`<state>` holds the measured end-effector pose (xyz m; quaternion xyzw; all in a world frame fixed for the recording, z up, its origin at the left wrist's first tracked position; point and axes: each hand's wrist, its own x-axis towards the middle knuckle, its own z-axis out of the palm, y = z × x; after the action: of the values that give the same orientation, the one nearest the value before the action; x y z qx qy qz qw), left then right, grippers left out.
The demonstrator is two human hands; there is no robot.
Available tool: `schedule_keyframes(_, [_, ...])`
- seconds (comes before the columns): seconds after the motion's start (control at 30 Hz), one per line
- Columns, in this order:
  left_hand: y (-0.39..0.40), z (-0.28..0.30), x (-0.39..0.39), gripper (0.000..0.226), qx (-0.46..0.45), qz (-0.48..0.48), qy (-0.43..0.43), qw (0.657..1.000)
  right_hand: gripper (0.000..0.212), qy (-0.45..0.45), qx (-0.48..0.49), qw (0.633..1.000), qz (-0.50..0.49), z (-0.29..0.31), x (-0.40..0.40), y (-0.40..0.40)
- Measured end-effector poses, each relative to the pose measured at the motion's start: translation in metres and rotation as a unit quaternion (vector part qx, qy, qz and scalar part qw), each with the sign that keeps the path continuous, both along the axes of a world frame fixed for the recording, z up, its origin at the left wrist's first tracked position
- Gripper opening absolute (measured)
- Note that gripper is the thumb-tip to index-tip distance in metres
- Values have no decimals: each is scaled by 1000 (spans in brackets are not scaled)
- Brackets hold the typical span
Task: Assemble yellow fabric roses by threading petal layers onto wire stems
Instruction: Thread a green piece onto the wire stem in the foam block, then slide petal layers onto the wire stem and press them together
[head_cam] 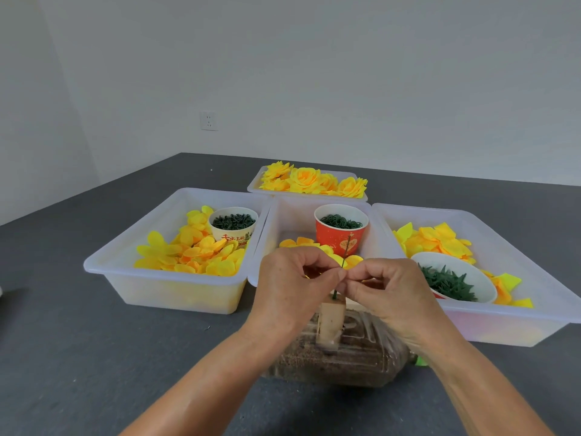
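1. I have both hands meeting over the near edge of the middle tray (267, 234). My left hand (292, 287) and right hand (388, 289) each have thumb and forefinger pinched together on the wire stem (345, 251), the other fingers curled loosely. Whether a small part sits between the fingertips I cannot tell; they hide that spot.

2. The stem stands near upright, planted in a tan block (330, 322) taped to a sand-filled bottle (339, 357) lying on the worktop (94, 357). Its long axis runs bottom to top, leaning slightly to the right and away from me, with the free tip showing in front of the red cup (341, 242).

3. To do this step well, I judge I should keep one pinch low to steady the wire and slide anything threaded straight down along that axis, not sideways, so the thin wire does not bend.

4. The next petal layers (314, 243) lie just beyond my hands in the middle tray; finished roses (311, 180) sit in the far tray.
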<state>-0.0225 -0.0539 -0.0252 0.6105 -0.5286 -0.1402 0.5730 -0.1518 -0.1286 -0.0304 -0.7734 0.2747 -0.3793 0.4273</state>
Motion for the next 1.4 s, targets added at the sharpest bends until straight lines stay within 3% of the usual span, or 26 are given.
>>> schedule_keyframes(0.13, [0,7,16,16,12,-34,10,999,14,-17,47,998,45,5,-1,-5])
schedule_keyframes(0.27, [-13,19,70,12,38,68,-51,996,7,-10,68,993,94,10,-3,-9])
schedule_keyframes(0.4, [-28,25,140,6,182,182,-180,949,23,14,62,990,122,12,-3,-19])
schedule_keyframes(0.5, [-34,18,179,12,298,208,-212,907,31,24,68,987,143,11,-3,-27])
schedule_keyframes(0.63, [-40,4,196,16,375,152,-221,887,42,66,73,981,170,13,-5,-37])
schedule_keyframes(0.77, [-44,-6,194,18,446,72,-254,855,27,96,93,971,196,24,-7,-44])
schedule_keyframes(0.9, [-46,-16,190,26,494,35,-360,791,24,45,82,985,147,34,2,-50])
schedule_keyframes(1.0, [-48,-22,187,25,499,37,-398,769,14,14,94,989,115,34,20,-56])
schedule_keyframes(1.1, [-48,-22,186,21,475,36,-408,779,21,-22,119,988,91,25,36,-58])
schedule_keyframes(1.17, [-47,-19,187,19,436,56,-390,809,21,-38,147,985,77,17,44,-59])
schedule_keyframes(1.3, [-37,-3,185,14,313,61,-212,924,15,-64,195,977,55,1,54,-60])
schedule_keyframes(1.33, [-32,2,182,16,311,27,-165,936,15,-71,207,974,52,-2,55,-60])
schedule_keyframes(1.4, [-24,10,177,17,347,-45,-136,927,15,-83,227,969,49,-8,58,-58])
